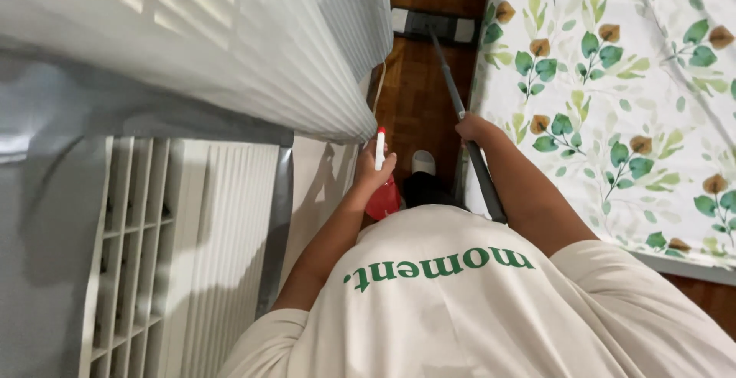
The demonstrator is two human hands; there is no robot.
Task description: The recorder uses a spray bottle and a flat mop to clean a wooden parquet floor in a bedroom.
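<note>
Mop handle [460, 102] gripped by right hand [474, 128]; left hand [373, 169] clutches spray bottle [381, 194] (red).

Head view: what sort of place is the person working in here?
Probably a bedroom at home. A bed under a leaf-print sheet runs along one side, pleated curtains hang on the other, and a wooden floor lies between. The right hand holds a mop handle; the left hand holds a spray bottle.

Both bare arms stretched forward and down from short cream sleeves, left hand [373, 169] curled in a closed grip, wrist straight, elbow slightly bent, right hand [472, 128] closed in a fist further ahead, right forearm angled inward, hands well apart
</note>
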